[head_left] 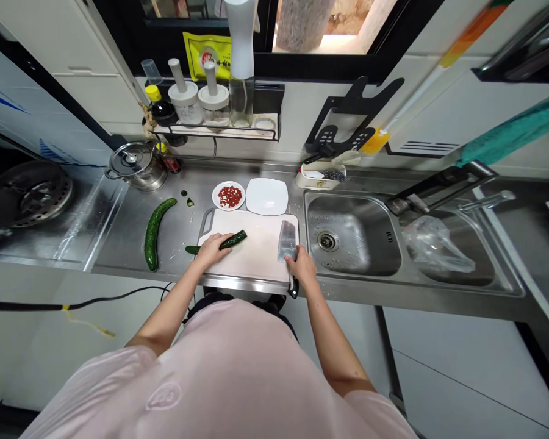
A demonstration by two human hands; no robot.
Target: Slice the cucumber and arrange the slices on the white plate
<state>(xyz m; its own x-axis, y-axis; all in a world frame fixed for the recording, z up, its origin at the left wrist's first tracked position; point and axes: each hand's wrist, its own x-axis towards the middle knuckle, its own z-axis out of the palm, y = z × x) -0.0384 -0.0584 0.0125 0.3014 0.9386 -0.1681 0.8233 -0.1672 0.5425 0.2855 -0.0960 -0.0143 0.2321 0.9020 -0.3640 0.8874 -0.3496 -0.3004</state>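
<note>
A cucumber (234,239) with its near end trimmed lies across the left half of a white cutting board (256,259). My left hand (213,251) is wrapped over the middle of it, so that both ends stick out. At the board's right edge a kitchen knife (287,239) rests with its broad blade pointing away from me. My right hand (303,266) grips it where blade and handle meet, and the black handle end shows below my fingers. A second, whole cucumber (152,236) lies on the steel counter at left, near small green cut-off pieces (190,202).
Behind the board stand a small plate of chopped red pieces (230,196) and a white square plate (266,196). A lidded pot (137,164) is at back left. To the right is a double sink (354,235), with a plastic bag (437,244) in its right basin.
</note>
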